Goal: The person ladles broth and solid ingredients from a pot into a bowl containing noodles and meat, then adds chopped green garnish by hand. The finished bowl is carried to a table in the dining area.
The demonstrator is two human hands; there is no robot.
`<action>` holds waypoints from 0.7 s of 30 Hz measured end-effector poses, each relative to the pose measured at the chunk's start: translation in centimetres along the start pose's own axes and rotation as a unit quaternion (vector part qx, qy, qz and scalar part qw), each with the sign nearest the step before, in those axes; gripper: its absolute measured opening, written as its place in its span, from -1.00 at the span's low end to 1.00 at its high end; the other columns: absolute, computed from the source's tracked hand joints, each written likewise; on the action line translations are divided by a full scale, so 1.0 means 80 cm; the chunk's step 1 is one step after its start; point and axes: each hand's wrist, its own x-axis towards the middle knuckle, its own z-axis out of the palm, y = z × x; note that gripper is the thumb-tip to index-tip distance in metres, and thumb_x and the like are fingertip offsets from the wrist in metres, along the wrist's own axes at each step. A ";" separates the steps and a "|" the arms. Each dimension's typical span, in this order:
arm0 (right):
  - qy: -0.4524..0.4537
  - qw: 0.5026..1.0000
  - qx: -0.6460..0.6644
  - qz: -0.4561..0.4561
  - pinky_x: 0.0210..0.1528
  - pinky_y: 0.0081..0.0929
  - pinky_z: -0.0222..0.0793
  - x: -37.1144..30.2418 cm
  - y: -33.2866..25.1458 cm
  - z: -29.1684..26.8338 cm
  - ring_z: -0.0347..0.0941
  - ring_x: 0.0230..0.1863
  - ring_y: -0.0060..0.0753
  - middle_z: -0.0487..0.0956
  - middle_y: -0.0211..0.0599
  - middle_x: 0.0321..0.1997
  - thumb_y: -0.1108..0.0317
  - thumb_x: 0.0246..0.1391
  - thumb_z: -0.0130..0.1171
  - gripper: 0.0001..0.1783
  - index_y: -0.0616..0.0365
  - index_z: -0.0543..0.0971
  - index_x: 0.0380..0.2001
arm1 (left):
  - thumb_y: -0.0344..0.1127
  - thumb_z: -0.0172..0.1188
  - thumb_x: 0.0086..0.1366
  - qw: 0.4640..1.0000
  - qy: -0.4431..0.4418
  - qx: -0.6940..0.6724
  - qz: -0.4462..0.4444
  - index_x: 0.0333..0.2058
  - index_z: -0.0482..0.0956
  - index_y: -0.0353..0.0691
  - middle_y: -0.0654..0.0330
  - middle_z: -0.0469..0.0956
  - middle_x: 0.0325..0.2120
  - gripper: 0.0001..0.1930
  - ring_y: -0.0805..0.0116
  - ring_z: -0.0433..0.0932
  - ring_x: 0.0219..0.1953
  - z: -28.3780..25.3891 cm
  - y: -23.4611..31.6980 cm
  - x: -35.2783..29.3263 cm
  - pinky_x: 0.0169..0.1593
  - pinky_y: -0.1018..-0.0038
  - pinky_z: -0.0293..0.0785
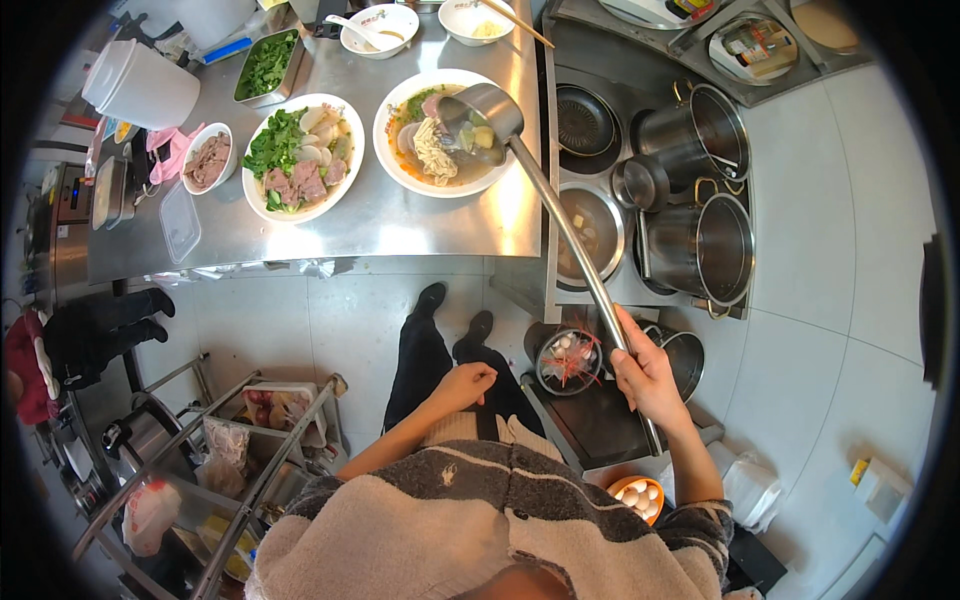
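My right hand [650, 372] is wrapped round the long metal handle of a ladle [570, 235]. The ladle's cup is tilted over a white soup bowl [384, 122] on the steel counter, with pale chunks and liquid at its lip. Noodles, pink meat slices, greens and orange-tinted broth fill that bowl. To its left, another white bowl [250, 187] holds leafy greens, meat slices and round pale slices. My left hand [467, 385] is loosely curled in front of my waist, with nothing seen in it.
Stove at right: a pan of broth [590, 235], a black frying pan [585, 125], a small saucepan [640, 183] and tall pots [700, 245]. On the counter: a greens tray [270, 68], a meat bowl [208, 160], a white tub [140, 85]. Eggs [637, 497] below; metal rack [270, 455] lower left.
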 end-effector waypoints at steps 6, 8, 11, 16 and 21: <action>0.010 0.988 -0.139 -0.070 -0.37 -0.60 0.38 0.005 0.001 0.006 0.41 -0.49 -0.59 0.51 -0.30 -0.36 0.55 0.17 -0.09 -0.40 0.17 0.13 0.29 | -0.25 0.05 0.28 1.000 0.006 0.000 0.005 -0.17 0.53 -0.33 0.18 0.53 -0.69 -0.72 0.47 0.52 -0.64 0.000 0.000 -0.002 -0.50 0.54 0.37; 0.012 0.984 -0.166 -0.070 -0.26 -0.55 0.41 0.008 0.004 0.006 0.45 -0.41 -0.52 0.51 -0.27 -0.37 0.56 0.16 -0.08 -0.40 0.18 0.13 0.29 | -0.24 0.05 0.28 1.000 0.007 -0.004 0.002 -0.17 0.54 -0.33 0.17 0.53 -0.69 -0.72 0.47 0.53 -0.64 0.000 0.000 -0.002 -0.50 0.53 0.38; 0.056 0.948 -0.239 -0.205 -0.47 -0.68 0.21 0.018 0.010 0.010 0.26 -0.58 -0.65 0.36 -0.44 -0.55 0.54 0.15 -0.07 -0.38 0.11 0.14 0.30 | -0.24 0.05 0.28 1.000 0.006 -0.011 0.000 -0.17 0.54 -0.33 0.16 0.54 -0.68 -0.71 0.46 0.53 -0.63 -0.001 0.002 -0.003 -0.49 0.53 0.38; 0.032 0.984 -0.161 -0.074 -0.34 -0.61 0.29 0.015 0.006 0.002 0.35 -0.48 -0.57 0.45 -0.28 -0.42 0.54 0.15 -0.05 -0.39 0.14 0.14 0.29 | -0.22 0.06 0.27 1.000 0.010 -0.008 -0.002 -0.19 0.54 -0.32 0.14 0.55 -0.66 -0.71 0.43 0.55 -0.62 -0.003 0.003 -0.004 -0.47 0.51 0.41; 0.027 0.984 -0.163 -0.059 -0.21 -0.57 0.35 0.010 0.003 0.000 0.44 -0.37 -0.49 0.54 -0.14 -0.30 0.54 0.14 -0.04 -0.38 0.15 0.14 0.28 | -0.18 0.07 0.26 1.000 0.010 -0.012 -0.012 -0.23 0.55 -0.31 0.13 0.56 -0.65 -0.71 0.37 0.57 -0.61 -0.004 0.005 -0.005 -0.46 0.47 0.42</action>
